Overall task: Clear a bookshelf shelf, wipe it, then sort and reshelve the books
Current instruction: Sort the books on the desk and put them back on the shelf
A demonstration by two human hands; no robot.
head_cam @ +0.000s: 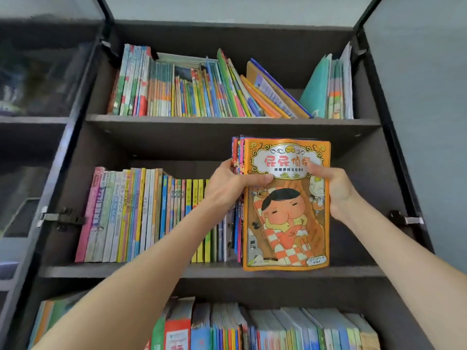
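Both forearms reach up to the middle shelf (pixel 353 271). Left hand (pixel 227 184) and right hand (pixel 333 188) clamp a bundle of books (pixel 285 218) — orange cover facing out — its lower edge at the shelf's front lip. Upright books (pixel 141 215) fill the left; bare room lies rightward.

glass doors (pixel 45 72) open | hinges (pixel 63 218) | wall (pixel 429 97), possibly grey-blue

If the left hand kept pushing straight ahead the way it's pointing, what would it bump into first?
Probably the back panel of the middle shelf; the left hand already grips the bundle of books, and depth behind is unclear.
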